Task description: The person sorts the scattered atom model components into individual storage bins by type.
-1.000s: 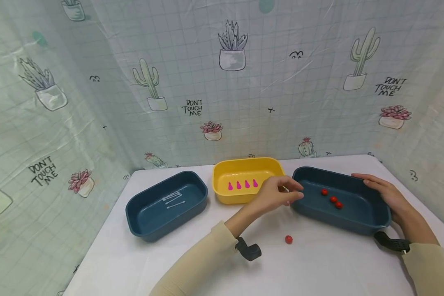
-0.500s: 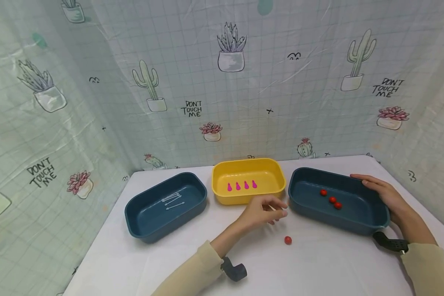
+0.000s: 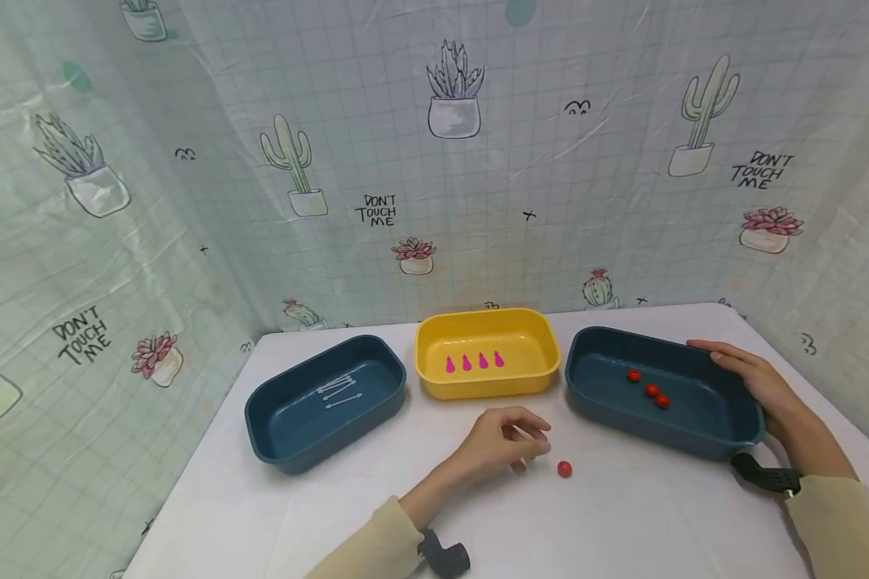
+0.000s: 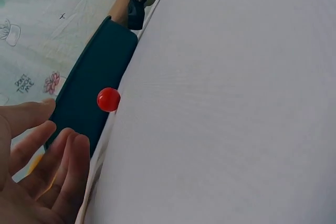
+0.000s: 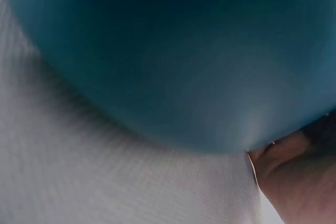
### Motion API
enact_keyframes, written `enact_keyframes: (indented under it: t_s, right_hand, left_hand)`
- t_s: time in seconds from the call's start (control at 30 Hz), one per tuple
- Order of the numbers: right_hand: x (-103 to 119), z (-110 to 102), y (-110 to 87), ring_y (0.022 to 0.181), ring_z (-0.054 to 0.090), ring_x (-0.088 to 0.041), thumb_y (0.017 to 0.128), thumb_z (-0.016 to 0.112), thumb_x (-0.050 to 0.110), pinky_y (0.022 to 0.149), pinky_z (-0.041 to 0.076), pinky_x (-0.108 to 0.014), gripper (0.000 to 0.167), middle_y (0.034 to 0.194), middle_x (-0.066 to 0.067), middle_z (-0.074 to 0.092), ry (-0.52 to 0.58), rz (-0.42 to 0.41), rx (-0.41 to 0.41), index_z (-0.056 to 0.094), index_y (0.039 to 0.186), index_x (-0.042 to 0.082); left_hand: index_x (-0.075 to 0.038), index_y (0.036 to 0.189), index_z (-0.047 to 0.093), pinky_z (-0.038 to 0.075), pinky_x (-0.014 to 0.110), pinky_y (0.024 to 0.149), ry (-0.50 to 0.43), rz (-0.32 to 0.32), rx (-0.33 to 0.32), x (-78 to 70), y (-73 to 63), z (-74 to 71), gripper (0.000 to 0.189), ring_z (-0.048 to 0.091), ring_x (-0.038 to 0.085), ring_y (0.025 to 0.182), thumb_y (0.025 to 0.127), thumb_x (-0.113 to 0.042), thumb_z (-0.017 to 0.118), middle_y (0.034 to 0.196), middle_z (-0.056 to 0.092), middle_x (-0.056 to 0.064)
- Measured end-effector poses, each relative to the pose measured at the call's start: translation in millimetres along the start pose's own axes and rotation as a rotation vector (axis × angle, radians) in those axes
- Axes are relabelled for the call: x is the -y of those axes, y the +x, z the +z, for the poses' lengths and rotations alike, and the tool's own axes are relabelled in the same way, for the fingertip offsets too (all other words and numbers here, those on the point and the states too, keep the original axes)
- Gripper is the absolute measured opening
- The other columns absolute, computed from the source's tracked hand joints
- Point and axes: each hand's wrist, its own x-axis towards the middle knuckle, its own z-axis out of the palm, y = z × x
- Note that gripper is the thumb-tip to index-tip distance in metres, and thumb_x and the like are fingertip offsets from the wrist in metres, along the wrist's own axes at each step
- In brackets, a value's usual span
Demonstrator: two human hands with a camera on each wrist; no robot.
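Note:
A small red ball [image 3: 565,469] lies on the white table, just right of the left hand's fingertips. The left hand [image 3: 503,441] is low over the table with its fingers loosely bent and nothing between them. In the left wrist view, a gap shows between the thumb [image 4: 31,115] and the fingers, with the red ball [image 4: 108,99] beyond them. At the right, the right hand [image 3: 762,388] holds the far right corner of a dark blue tray [image 3: 659,438] by its rim. Several red balls [image 3: 652,391] lie inside that tray. The right wrist view is mostly filled by the tray's side [image 5: 184,77].
A yellow tray [image 3: 488,389] with several pink pieces [image 3: 467,363] stands at the back middle. Another dark blue tray [image 3: 290,430], holding several thin pale sticks [image 3: 343,400], stands at the left. A printed curtain [image 3: 478,201] hangs behind the table.
The left hand has moved from beside the right-hand blue tray back toward the person, down to the loose red ball. The right hand and the trays stay where they were.

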Motion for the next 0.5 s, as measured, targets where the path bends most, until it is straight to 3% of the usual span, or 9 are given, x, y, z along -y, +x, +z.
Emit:
enact_keyframes:
  t_s: [0.33, 0.5]
  right_hand:
    - [0.1, 1.4, 0.6, 0.108, 0.041, 0.023, 0.112, 0.035, 0.046, 0.081, 0.038, -0.008, 0.053, 0.13, 0.042, 0.044, 0.03, -0.025, 0.002, 0.04, 0.16, 0.026]
    - [-1.2, 0.9, 1.1, 0.109, 0.04, 0.023, 0.112, 0.035, 0.046, 0.081, 0.037, -0.007, 0.052, 0.131, 0.042, 0.043, 0.03, -0.027, 0.008, 0.04, 0.16, 0.027]
  left_hand:
    - [-0.009, 0.118, 0.074, 0.059, 0.025, 0.055, -0.05, 0.01, 0.009, 8.3, -7.2, 7.8, 0.03, 0.065, 0.008, 0.066, 0.091, -0.021, 0.079, 0.099, 0.075, -0.008]
    - [-0.012, 0.119, 0.074, 0.059, 0.026, 0.055, -0.021, 0.015, 0.045, 8.3, -7.4, 9.4, 0.031, 0.068, 0.005, 0.069, 0.09, -0.018, 0.08, 0.109, 0.076, -0.004]
